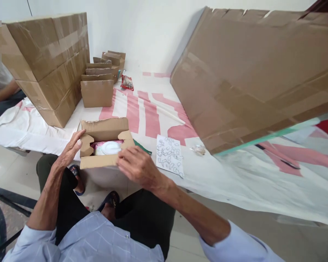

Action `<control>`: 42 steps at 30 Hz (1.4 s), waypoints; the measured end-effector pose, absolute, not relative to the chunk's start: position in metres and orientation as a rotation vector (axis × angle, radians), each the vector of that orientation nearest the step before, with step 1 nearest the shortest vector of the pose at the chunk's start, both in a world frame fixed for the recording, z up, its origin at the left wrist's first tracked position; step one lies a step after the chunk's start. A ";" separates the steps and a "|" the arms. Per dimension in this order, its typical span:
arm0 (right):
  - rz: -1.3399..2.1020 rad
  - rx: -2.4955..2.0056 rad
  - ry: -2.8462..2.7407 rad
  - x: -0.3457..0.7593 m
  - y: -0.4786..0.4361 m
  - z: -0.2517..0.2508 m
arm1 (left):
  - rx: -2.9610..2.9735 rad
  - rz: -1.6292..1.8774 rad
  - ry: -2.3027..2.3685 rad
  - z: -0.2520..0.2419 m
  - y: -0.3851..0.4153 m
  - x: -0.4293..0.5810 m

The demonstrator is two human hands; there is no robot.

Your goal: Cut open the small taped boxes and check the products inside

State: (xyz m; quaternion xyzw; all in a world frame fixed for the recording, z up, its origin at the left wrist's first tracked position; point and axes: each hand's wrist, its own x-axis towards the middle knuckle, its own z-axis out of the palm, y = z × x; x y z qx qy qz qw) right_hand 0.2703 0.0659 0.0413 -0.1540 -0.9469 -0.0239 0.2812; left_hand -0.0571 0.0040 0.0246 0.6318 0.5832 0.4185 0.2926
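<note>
An open cardboard box (98, 161) with its flaps spread lies at the table's near edge. Inside it show a white round item (109, 148) and some pink patterned material. My left hand (70, 148) touches the box's left side, fingers apart. At the right front of the box is my right hand (135, 163), its fingers bent together over the flap; what they hold, if anything, is hidden. Something green (143, 147) sticks out behind the box's right side. A white sheet with small drawn shapes (169, 154) lies to the right.
Taped cartons (54, 65) are stacked at the left, beside a row of open boxes (97, 93). A red packet (127, 83) lies behind. One large carton (257, 72) fills the right. A small clear bag (199, 150) and a dark thin tool (289, 164) lie nearer. A person sits far left.
</note>
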 end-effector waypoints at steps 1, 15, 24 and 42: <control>-0.059 -0.376 -2.541 0.275 0.059 0.037 | 1.684 1.101 1.542 0.024 0.004 -0.057; 0.289 -0.707 -2.859 0.235 0.113 0.067 | 1.759 0.961 1.583 0.035 0.001 -0.052; 0.110 -0.893 -3.308 0.195 0.130 0.085 | 1.751 0.934 1.552 0.034 0.001 -0.055; 0.337 -0.688 -3.069 0.208 0.142 0.058 | 1.795 0.888 1.550 0.032 0.007 -0.058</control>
